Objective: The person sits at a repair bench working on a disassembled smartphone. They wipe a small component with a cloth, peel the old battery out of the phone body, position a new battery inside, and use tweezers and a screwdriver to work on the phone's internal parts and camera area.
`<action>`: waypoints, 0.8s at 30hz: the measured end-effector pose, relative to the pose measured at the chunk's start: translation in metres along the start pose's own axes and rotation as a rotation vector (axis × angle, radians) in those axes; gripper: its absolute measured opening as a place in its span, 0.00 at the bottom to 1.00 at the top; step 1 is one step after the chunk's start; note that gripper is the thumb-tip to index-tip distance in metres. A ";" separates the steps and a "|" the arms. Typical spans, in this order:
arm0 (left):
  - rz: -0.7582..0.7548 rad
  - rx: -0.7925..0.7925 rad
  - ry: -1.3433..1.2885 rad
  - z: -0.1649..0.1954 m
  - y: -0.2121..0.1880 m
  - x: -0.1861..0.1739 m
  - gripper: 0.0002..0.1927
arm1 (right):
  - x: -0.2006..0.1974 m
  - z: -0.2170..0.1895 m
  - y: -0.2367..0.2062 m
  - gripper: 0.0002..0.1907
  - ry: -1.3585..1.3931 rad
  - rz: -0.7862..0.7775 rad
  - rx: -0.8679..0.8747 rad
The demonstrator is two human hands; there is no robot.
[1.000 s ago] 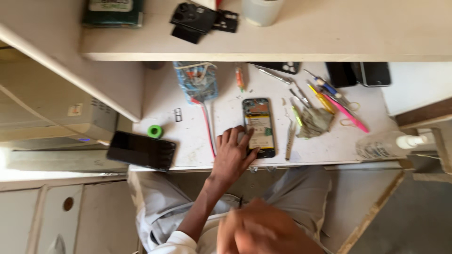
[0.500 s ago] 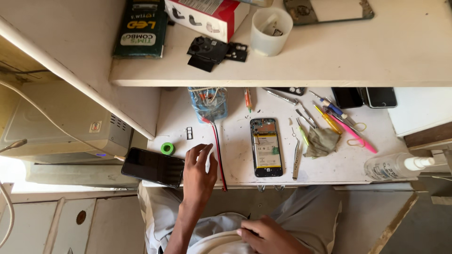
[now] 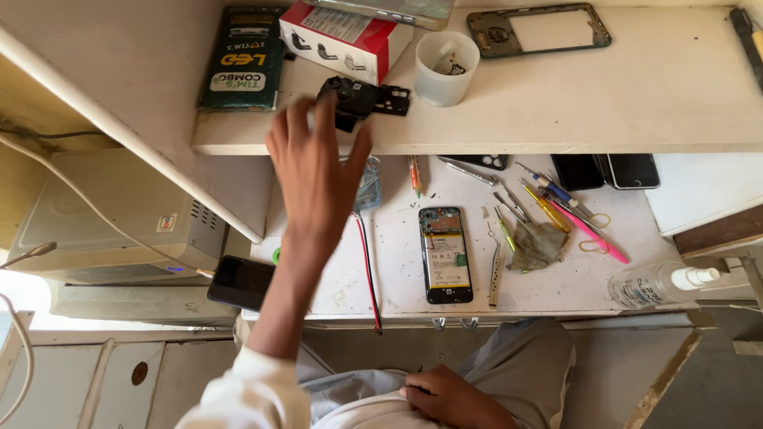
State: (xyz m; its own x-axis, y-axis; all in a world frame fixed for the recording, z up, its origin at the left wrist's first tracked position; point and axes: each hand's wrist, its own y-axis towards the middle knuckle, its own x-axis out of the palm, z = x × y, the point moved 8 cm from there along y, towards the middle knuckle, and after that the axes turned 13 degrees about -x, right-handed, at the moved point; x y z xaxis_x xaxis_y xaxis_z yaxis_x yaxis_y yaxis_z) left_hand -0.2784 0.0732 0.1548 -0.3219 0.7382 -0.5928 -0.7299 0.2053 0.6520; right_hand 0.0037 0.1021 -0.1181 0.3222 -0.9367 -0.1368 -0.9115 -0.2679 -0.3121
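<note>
A: Left hand (image 3: 318, 171) up at the shelf (image 3: 636, 103), just left of the cup (image 3: 447, 67). Fingers (image 3: 300, 119) spread wide, gripping nothing.

B: Touching the black part (image 3: 369, 99)?

A: Tips at it, maybe on its left end; too blurred to tell. Lies flat on the shelf, just left of the cup, close to the front edge.

B: And the right hand (image 3: 453, 397)?

A: Well below the cup, down in the lap. Fingers curled inward; cannot tell whether holding anything.

B: Risks?

A: Could sweep the part off the shelf with a loose, open-handed swipe. Sits near the lip, with only the worktop (image 3: 397, 278) below the cup to land on, and an opened phone (image 3: 445, 254) lying there, insides bare.

B: The cup itself?

A: Near enough to tip with a thumb swing to the right. Holds small bits, hard to make out; would likely scatter.

B: Anything else?

A: Red box (image 3: 342, 40) up and left of the cup, right by the fingertips; could get nudged. Red wire (image 3: 367, 270) below and left of the cup, beside the forearm; could snag on the way down. Dark phone (image 3: 241, 282) far below and left of the cup, hanging off the worktop edge near the forearm; could drop with one careless bump.
</note>
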 end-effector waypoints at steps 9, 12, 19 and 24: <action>-0.198 -0.213 0.074 -0.005 0.041 0.022 0.30 | -0.001 0.036 0.003 0.22 0.084 -0.006 0.034; -0.081 -0.204 -0.032 -0.004 0.036 0.005 0.39 | -0.001 0.040 0.004 0.22 0.053 0.008 0.028; 0.013 -0.183 -0.165 -0.002 -0.028 -0.042 0.38 | 0.001 0.054 0.011 0.21 0.083 0.031 0.007; -0.250 -0.184 -0.335 0.036 -0.137 -0.036 0.44 | 0.002 0.061 0.011 0.20 0.050 0.093 0.010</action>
State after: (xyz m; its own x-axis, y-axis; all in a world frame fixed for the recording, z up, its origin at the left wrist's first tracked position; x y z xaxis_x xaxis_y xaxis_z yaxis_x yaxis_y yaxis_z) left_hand -0.1452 0.0420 0.1037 0.0685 0.8537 -0.5162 -0.8650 0.3086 0.3957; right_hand 0.0102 0.1110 -0.1795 0.2230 -0.9675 -0.1191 -0.9341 -0.1772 -0.3098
